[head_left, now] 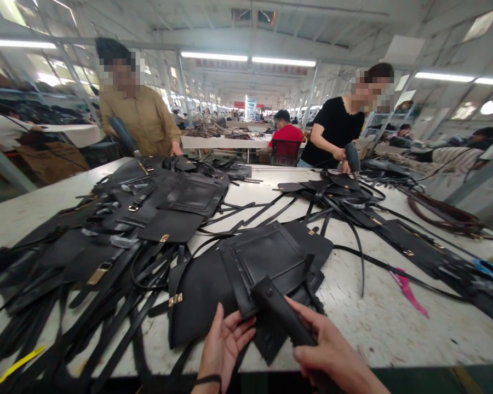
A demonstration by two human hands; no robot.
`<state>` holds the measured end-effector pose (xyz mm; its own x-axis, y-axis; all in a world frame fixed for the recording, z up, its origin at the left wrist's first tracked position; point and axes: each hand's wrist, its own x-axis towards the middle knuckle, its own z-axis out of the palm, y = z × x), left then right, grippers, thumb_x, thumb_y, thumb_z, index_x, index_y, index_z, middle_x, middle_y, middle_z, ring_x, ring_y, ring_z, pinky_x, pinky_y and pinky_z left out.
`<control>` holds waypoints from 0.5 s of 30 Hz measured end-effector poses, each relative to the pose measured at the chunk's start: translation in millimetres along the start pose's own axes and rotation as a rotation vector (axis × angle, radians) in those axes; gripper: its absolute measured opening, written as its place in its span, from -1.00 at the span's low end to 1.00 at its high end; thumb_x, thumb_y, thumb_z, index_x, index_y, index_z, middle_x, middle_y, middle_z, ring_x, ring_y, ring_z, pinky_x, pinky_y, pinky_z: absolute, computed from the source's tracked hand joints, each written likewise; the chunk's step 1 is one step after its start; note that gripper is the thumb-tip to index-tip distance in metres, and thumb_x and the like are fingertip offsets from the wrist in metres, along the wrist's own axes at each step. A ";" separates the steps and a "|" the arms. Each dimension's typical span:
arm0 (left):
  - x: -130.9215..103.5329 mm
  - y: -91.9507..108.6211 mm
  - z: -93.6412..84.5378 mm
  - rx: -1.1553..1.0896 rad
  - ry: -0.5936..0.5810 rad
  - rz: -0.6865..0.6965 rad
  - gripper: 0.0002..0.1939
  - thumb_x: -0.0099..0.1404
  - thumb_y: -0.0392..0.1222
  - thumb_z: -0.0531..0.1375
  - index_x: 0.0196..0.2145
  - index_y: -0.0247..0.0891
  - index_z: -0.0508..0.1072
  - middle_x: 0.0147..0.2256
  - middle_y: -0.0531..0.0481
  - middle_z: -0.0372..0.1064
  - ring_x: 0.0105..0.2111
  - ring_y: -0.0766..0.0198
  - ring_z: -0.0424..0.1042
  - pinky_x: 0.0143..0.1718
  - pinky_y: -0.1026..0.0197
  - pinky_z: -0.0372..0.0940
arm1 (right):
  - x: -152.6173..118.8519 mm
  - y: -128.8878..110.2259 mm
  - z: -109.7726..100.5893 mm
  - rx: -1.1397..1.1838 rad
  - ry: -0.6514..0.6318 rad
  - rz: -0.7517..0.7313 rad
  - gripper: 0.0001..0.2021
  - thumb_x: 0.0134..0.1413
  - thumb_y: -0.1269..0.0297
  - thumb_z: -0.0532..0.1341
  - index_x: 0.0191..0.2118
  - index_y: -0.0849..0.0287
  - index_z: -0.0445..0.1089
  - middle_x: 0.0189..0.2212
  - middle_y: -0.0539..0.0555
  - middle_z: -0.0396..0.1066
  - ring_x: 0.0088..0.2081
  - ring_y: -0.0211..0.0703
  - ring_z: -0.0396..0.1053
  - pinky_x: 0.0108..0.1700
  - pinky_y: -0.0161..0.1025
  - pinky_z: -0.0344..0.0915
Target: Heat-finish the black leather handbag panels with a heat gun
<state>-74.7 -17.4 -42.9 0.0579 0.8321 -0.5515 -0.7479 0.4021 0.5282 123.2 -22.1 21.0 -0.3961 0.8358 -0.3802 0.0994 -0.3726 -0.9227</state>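
A black leather bag (267, 251) with a framed front pocket and gold-coloured fittings lies in front of me, partly folded. My left hand (227, 342) is palm up at its near edge, fingers apart and slightly curled, the fingertips beside the end of a black band (236, 287). Closed fingers of my right hand (328, 347) grip a long black piece (285, 317), which slants over the bag's near corner. A small round stud shows near its far end; I cannot make out its kind.
More black bags (184, 197) and loose straps pile up at left; another pile (340, 191) lies at right. Pink strip (411, 293) and yellow strip (20, 364) rest on the white table (378, 323). Two co-workers stand across; one holds a heat gun (352, 157).
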 end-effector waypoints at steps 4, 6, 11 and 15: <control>7.1 -5.4 -2.3 0.047 0.074 0.030 -0.80 0.11 -0.24 0.17 -0.35 -0.48 0.41 -0.33 -0.30 0.44 -0.34 0.07 0.46 -0.33 0.12 0.36 | -9.1 7.9 -28.7 -0.011 -0.074 0.054 -0.15 -0.35 0.47 0.12 0.20 0.13 -0.14 -0.60 -0.11 0.34 -0.72 -0.36 0.23 -0.69 -0.45 0.19; 10.0 -9.5 0.0 0.102 0.134 0.071 -0.90 0.05 -0.35 0.21 -0.42 -0.44 0.39 -0.39 -0.25 0.45 -0.39 0.08 0.47 -0.40 0.16 0.36 | -9.4 11.3 -34.8 -0.008 -0.118 0.077 -0.13 -0.37 0.47 0.13 0.20 0.11 -0.15 -0.60 -0.11 0.34 -0.71 -0.37 0.23 -0.70 -0.48 0.18; 12.5 -15.8 5.3 0.152 0.195 0.135 -0.95 0.02 -0.45 0.19 -0.52 -0.41 0.36 -0.50 -0.15 0.43 -0.49 0.18 0.46 -0.49 0.24 0.36 | -2.7 1.7 -25.8 -0.064 -0.159 0.095 -0.18 -0.39 0.54 0.14 0.16 0.04 0.00 -0.55 -0.13 0.33 -0.70 -0.43 0.18 -0.68 -0.50 0.17; 10.8 -14.0 2.8 0.141 0.136 0.122 -0.97 0.06 -0.44 0.15 -0.48 -0.43 0.39 -0.48 -0.18 0.44 -0.51 0.22 0.44 -0.45 0.21 0.36 | -2.1 -9.8 -20.1 -0.166 -0.194 0.083 -0.23 -0.40 0.58 0.16 0.10 0.04 0.12 -0.53 -0.13 0.34 -0.66 -0.44 0.17 -0.65 -0.52 0.14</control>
<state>-61.7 -13.0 -54.4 -0.1243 0.8225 -0.5550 -0.6432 0.3591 0.6763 141.4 -12.1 29.5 -0.5465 0.7059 -0.4506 0.2811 -0.3523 -0.8927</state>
